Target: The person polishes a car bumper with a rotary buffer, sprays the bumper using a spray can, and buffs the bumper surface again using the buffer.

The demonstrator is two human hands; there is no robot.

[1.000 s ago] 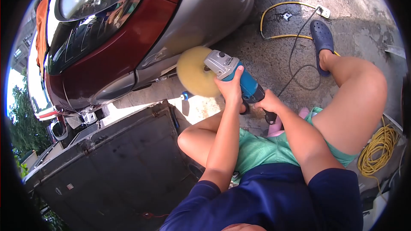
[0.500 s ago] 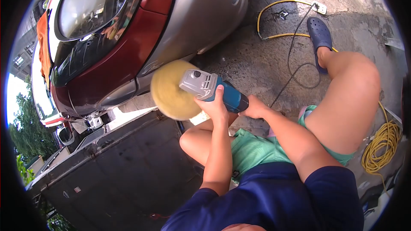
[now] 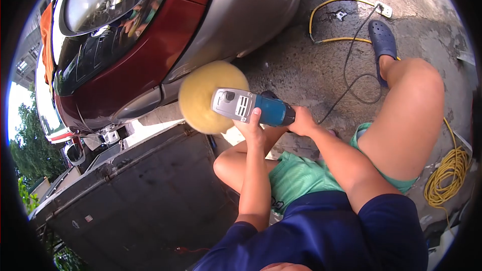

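A teal and black polisher [image 3: 272, 110] with a silver head carries a round yellow buffing pad [image 3: 198, 98], blurred at its rim. My left hand [image 3: 251, 130] is wrapped round the polisher just behind the head, thumb on top. Farther back, my right hand [image 3: 303, 121] grips the black rear end, where a dark cord [image 3: 335, 106] runs off. The pad lies beside the lower corner of the car's silver bumper [image 3: 246, 15]. I cannot tell whether it touches the bumper. Above it is the car's dark red body panel [image 3: 135, 73].
A yellow extension cord [image 3: 346, 0] ends in a white socket block [image 3: 384, 9] on the concrete, near my clog [image 3: 381, 37]. More yellow cord lies coiled [image 3: 447, 178] at right. A dark metal panel [image 3: 135, 200] stands at left. An orange cloth [image 3: 46, 40] hangs on the car.
The polisher has turned in my hands, with its silver head now flatter to view, and the pad has shifted slightly up. The view has swung a little. Both hands keep their grip.
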